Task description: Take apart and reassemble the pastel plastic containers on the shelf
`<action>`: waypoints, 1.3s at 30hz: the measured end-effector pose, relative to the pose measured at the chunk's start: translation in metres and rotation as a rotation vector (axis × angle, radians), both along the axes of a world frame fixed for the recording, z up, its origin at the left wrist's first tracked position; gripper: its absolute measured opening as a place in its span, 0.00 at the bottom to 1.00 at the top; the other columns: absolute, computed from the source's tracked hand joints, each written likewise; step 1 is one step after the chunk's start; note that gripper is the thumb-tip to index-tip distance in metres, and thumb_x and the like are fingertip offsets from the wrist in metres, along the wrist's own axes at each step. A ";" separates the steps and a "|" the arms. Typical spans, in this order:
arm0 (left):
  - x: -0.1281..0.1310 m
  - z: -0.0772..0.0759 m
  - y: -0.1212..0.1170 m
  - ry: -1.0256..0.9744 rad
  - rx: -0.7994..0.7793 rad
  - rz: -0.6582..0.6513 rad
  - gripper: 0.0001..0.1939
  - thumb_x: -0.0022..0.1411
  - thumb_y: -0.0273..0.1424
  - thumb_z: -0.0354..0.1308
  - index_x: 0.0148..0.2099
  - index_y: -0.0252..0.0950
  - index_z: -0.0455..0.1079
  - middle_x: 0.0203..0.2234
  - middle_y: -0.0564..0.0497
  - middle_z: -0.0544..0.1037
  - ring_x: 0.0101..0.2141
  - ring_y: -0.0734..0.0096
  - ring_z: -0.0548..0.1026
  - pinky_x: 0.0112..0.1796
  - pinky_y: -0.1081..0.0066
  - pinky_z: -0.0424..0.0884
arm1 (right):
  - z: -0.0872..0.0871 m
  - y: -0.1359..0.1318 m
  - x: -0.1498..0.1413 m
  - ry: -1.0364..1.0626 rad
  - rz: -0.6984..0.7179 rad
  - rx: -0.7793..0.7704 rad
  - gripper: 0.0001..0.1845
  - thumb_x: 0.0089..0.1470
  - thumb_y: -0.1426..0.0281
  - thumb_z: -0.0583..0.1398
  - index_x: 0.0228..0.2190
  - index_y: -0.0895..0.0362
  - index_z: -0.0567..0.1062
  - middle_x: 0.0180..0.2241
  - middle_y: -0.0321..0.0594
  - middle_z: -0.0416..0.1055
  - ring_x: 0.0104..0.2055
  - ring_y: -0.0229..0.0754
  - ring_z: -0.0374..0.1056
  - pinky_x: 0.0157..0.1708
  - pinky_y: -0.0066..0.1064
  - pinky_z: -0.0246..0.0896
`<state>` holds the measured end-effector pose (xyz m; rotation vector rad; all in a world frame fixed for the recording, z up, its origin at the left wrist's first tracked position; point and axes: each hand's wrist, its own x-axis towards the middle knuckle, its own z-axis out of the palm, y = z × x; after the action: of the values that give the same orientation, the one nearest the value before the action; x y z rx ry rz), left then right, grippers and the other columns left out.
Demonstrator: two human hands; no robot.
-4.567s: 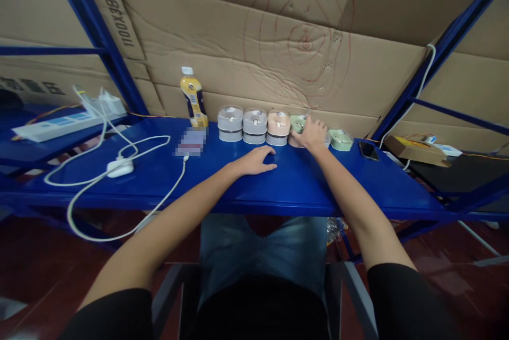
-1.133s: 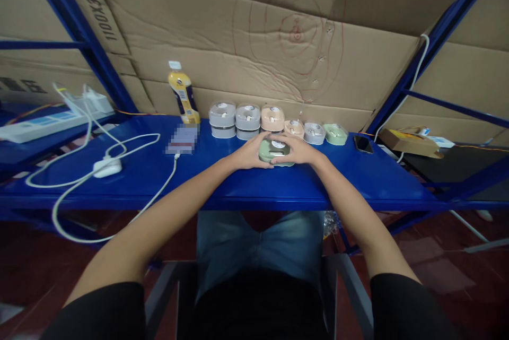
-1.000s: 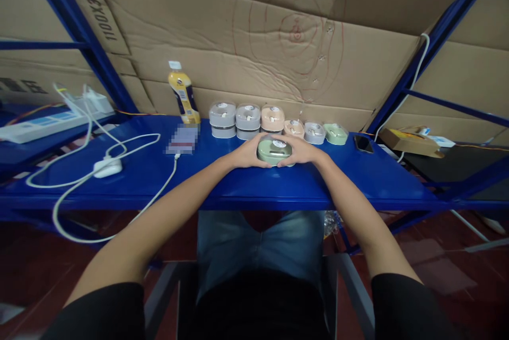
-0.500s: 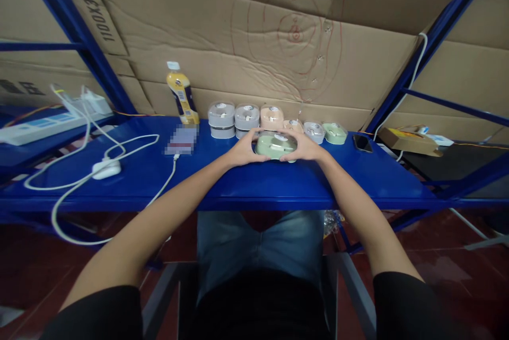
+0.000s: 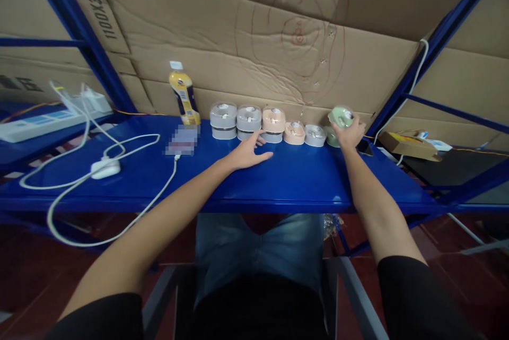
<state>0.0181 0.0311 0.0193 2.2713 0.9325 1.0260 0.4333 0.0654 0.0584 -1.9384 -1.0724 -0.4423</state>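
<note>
My right hand (image 5: 351, 134) grips a small green box with a clear lid (image 5: 340, 116), tilted and raised above another green box (image 5: 331, 137) at the right end of the row. Whether the two boxes touch is unclear. My left hand (image 5: 247, 153) is open and holds nothing, low over the blue table in front of the stacks. Two grey boxes (image 5: 223, 116) sit stacked at the row's left end, beside a second grey stack (image 5: 249, 116). A peach box (image 5: 273, 118) tops a grey one. Single peach (image 5: 294, 133) and grey (image 5: 315, 136) boxes follow.
A yellow drink bottle (image 5: 184, 96) stands left of the row, behind a blurred flat item (image 5: 182, 140) with a cable. A white adapter (image 5: 105, 168) and looping cord lie left. A dark phone (image 5: 365, 148) and an open carton (image 5: 411, 147) are right. Cardboard (image 5: 191, 27) backs the table.
The green box has gone from between both hands to the right, now in my right hand alone. My left hand has let go and opened near where it was.
</note>
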 end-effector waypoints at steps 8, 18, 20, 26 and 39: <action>-0.002 -0.001 0.001 0.043 -0.026 0.006 0.46 0.59 0.49 0.72 0.73 0.36 0.63 0.54 0.35 0.80 0.53 0.44 0.81 0.57 0.45 0.77 | -0.005 0.003 -0.007 0.012 -0.028 -0.162 0.53 0.55 0.47 0.72 0.69 0.63 0.64 0.64 0.73 0.66 0.67 0.75 0.67 0.66 0.64 0.60; 0.000 0.000 0.000 0.104 -0.029 0.025 0.46 0.60 0.50 0.70 0.72 0.32 0.62 0.55 0.34 0.79 0.54 0.45 0.80 0.59 0.45 0.76 | -0.001 -0.020 -0.090 -0.428 0.635 -0.270 0.44 0.67 0.49 0.60 0.74 0.61 0.63 0.79 0.61 0.51 0.80 0.72 0.49 0.76 0.63 0.49; -0.001 0.001 -0.002 0.114 -0.022 0.029 0.43 0.61 0.49 0.70 0.71 0.35 0.63 0.55 0.36 0.80 0.54 0.47 0.81 0.59 0.46 0.76 | -0.008 -0.019 -0.113 -0.515 0.697 -0.405 0.44 0.68 0.50 0.58 0.74 0.62 0.62 0.80 0.60 0.51 0.81 0.69 0.48 0.78 0.60 0.46; -0.001 0.001 -0.002 0.112 -0.010 0.036 0.39 0.62 0.46 0.70 0.69 0.35 0.66 0.53 0.37 0.80 0.53 0.48 0.81 0.58 0.48 0.77 | -0.011 -0.038 -0.144 -0.601 0.670 -0.521 0.42 0.68 0.48 0.61 0.70 0.65 0.68 0.74 0.64 0.63 0.76 0.70 0.58 0.73 0.57 0.55; 0.001 -0.003 0.002 0.023 -0.021 -0.087 0.58 0.47 0.50 0.82 0.73 0.35 0.61 0.59 0.31 0.78 0.60 0.39 0.79 0.62 0.40 0.75 | 0.017 -0.084 -0.142 -0.240 0.883 -0.518 0.41 0.59 0.49 0.70 0.64 0.61 0.75 0.61 0.61 0.79 0.62 0.66 0.77 0.60 0.53 0.72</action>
<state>0.0194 0.0335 0.0161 2.2891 0.8425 0.9501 0.2910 -0.0183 0.0753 -1.6064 -2.2069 0.1231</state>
